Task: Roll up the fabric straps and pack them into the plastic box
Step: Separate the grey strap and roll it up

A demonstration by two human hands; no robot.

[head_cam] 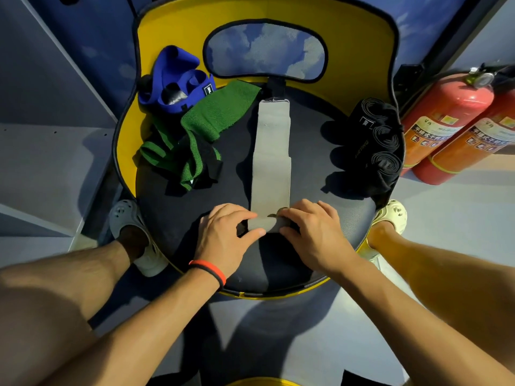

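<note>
Both hands [223, 232] [315, 232] pinch grey strap [271, 151] roll at 6 o'clock; uneven pressure could skew it.

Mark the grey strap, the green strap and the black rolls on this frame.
grey strap [271, 151]: head view, on its flat unrolled middle stretch.
green strap [223, 112]: head view, on its wide flat end.
black rolls [386, 163]: head view, on the spiral end of the nearest roll.

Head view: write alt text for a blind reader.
The left hand and right hand pinch the rolled near end of a grey strap on a seat. A green strap and blue strap lie left, black rolls right.
</note>
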